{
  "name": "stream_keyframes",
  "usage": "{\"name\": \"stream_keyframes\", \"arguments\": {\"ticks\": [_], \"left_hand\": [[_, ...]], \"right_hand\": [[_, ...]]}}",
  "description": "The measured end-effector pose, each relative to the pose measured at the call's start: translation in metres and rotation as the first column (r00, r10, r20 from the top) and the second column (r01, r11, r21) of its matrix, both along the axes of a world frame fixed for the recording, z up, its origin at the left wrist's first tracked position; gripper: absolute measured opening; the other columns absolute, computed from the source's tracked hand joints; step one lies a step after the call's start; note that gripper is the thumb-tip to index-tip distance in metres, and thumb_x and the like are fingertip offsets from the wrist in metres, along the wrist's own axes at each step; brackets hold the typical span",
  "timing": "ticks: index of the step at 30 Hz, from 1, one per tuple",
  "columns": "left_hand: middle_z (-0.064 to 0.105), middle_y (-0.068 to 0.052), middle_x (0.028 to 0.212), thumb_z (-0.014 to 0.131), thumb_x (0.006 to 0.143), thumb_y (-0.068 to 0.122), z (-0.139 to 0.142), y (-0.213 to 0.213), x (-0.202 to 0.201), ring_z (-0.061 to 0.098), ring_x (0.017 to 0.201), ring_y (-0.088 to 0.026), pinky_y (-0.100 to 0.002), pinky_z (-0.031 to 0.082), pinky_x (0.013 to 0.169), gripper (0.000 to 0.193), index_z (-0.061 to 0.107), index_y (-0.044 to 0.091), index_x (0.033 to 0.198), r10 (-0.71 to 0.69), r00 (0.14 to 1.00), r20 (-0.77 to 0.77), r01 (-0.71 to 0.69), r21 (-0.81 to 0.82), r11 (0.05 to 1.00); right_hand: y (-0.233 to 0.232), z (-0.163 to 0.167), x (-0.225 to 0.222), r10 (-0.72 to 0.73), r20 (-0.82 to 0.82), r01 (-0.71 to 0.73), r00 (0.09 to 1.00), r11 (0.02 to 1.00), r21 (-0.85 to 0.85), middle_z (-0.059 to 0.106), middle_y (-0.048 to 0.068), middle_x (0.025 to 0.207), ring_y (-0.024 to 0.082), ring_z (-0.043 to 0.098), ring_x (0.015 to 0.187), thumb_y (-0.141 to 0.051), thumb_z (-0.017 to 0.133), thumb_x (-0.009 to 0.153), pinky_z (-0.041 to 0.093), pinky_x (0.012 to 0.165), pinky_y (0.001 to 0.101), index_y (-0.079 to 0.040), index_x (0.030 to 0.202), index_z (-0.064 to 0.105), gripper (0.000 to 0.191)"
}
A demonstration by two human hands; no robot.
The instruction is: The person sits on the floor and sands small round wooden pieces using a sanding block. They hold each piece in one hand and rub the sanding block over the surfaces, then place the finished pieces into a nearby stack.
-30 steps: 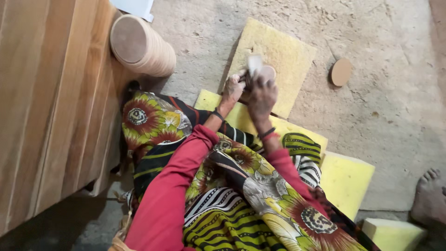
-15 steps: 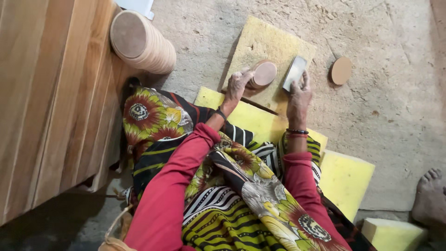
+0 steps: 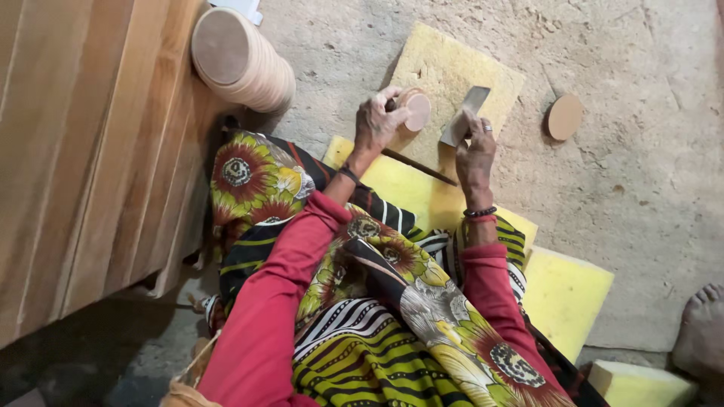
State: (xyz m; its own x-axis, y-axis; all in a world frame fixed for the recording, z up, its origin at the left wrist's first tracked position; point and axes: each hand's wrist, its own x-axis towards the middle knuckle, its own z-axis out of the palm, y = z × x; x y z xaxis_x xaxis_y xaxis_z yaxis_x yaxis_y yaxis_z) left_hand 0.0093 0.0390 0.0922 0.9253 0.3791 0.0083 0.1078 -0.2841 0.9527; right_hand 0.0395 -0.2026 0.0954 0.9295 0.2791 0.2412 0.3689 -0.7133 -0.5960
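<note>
My left hand (image 3: 375, 120) grips a small round wooden disc (image 3: 416, 110), held on edge over a yellow foam pad (image 3: 452, 68) on the floor. My right hand (image 3: 475, 154) holds a flat grey rectangular piece, probably sandpaper (image 3: 464, 124), just to the right of the disc and apart from it. A thin dark stick (image 3: 418, 166) lies across the foam between my wrists. I wear red sleeves and a patterned yellow-green wrap over my lap.
A stack of round wooden discs (image 3: 241, 60) lies on its side against wooden planks (image 3: 83, 151) at left. One loose disc (image 3: 565, 117) rests on the concrete floor at right. More yellow foam (image 3: 566, 290) lies under me. Someone's bare foot (image 3: 700, 328) shows at right.
A second ago both hands were together on the disc. The right hand has moved away to the right with the grey piece, and the left hand keeps the disc.
</note>
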Motion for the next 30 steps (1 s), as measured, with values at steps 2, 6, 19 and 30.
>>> {"name": "stream_keyframes", "arguments": {"ticks": [2, 6, 19, 30], "left_hand": [[0.075, -0.014, 0.091, 0.072, 0.082, 0.025, -0.004, -0.009, -0.003, 0.073, 0.081, -0.027, -0.038, 0.057, 0.075, 0.035, 0.075, 0.010, 0.113, -0.055, 0.998, 0.018, 0.054, 0.025, 0.998], [0.076, -0.017, 0.103, 0.074, 0.083, 0.024, -0.025, -0.024, -0.001, 0.076, 0.091, -0.027, -0.037, 0.059, 0.082, 0.040, 0.070, 0.003, 0.117, -0.096, 0.976, 0.198, 0.128, -0.156, 0.979], [0.074, -0.016, 0.117, 0.077, 0.091, 0.042, 0.007, -0.016, -0.012, 0.073, 0.104, -0.025, -0.035, 0.058, 0.088, 0.065, 0.059, 0.002, 0.139, -0.133, 0.991, 0.031, 0.135, -0.098, 0.986], [0.076, -0.012, 0.112, 0.078, 0.088, 0.038, 0.003, 0.006, -0.012, 0.071, 0.098, -0.015, -0.030, 0.060, 0.084, 0.068, 0.058, 0.002, 0.143, -0.182, 0.983, -0.021, 0.157, -0.417, 0.895]], "right_hand": [[0.005, 0.004, 0.002, -0.032, 0.060, 0.027, 0.998, 0.996, 0.083, 0.069, 0.011, 0.112, 0.024, 0.070, 0.096, 0.008, 0.069, 0.091, 0.059, 0.086, 0.0341, -0.005, 0.123, 0.071, 0.035], [-0.002, 0.017, 0.012, -0.200, 0.147, 0.204, 0.969, 0.979, -0.013, 0.066, 0.008, 0.097, 0.022, 0.064, 0.083, -0.004, 0.082, 0.089, 0.056, 0.071, 0.0323, -0.008, 0.102, 0.076, 0.015], [0.051, 0.038, -0.014, 0.183, -0.455, 0.125, 0.872, 0.814, 0.567, 0.066, -0.001, 0.083, 0.005, 0.058, 0.072, -0.013, 0.065, 0.102, 0.048, 0.063, 0.0238, -0.003, 0.096, 0.068, 0.013], [0.093, 0.055, -0.046, 0.286, -0.198, -0.217, 0.938, 0.925, 0.311, 0.065, 0.011, 0.118, 0.019, 0.067, 0.098, -0.008, 0.061, 0.106, 0.055, 0.080, 0.0342, 0.001, 0.128, 0.065, 0.024]]}}
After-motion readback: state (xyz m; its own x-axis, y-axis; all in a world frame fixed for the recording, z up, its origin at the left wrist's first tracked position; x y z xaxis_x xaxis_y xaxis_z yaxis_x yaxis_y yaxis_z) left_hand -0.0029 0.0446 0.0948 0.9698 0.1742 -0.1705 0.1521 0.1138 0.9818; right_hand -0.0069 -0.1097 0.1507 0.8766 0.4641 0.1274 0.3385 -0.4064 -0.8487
